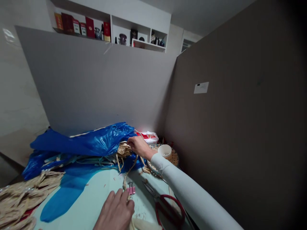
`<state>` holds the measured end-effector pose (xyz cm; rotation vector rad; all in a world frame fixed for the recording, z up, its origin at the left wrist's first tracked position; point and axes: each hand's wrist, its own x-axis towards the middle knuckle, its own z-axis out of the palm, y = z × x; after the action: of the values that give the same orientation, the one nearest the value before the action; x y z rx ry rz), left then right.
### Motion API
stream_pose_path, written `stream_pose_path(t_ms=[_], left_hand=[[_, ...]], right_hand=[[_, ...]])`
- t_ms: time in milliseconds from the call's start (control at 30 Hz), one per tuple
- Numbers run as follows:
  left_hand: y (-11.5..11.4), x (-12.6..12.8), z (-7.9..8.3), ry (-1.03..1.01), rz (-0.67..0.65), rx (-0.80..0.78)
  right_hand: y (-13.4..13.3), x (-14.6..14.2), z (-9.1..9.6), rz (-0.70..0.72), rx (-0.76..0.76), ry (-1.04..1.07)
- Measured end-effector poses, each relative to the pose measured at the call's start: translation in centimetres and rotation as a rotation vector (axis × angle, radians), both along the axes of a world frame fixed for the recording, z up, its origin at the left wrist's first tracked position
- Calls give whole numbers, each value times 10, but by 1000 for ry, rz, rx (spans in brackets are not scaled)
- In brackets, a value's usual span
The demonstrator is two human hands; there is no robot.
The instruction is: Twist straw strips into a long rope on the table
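Observation:
My right hand (139, 146) reaches forward, its fingers pinched at the cut end of a bundle of dried straw strips (123, 149). That bundle pokes out of a crumpled blue plastic bag (96, 140). Nearer to me, my left hand (116, 209) is curled low over the table, closed on pale straw strands (131, 200) that show beside its fingers; most of what it holds is hidden. Just beyond its fingertips sits a pink binder clip (130, 190). Red-handled scissors (165, 207) lie to its right, partly open, blades pointing away.
Loose dried straw (26, 195) covers the table's left side. A white cup (164, 150) rests on a woven round tray (175, 158) under my right forearm. Behind it is a red-and-white packet (150, 137). Grey panels (107, 86) stand behind and to the right.

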<state>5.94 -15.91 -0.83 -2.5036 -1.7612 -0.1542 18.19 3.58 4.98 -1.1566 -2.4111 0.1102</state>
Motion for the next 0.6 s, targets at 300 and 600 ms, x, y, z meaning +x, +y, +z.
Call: stream_pose_path(t_ms=[300, 600], left_hand=[[130, -48, 93, 9, -25, 199], [194, -87, 55, 26, 183, 202]], right_hand=[[18, -12, -3, -162, -34, -30], [12, -21, -23, -221, -62, -29]])
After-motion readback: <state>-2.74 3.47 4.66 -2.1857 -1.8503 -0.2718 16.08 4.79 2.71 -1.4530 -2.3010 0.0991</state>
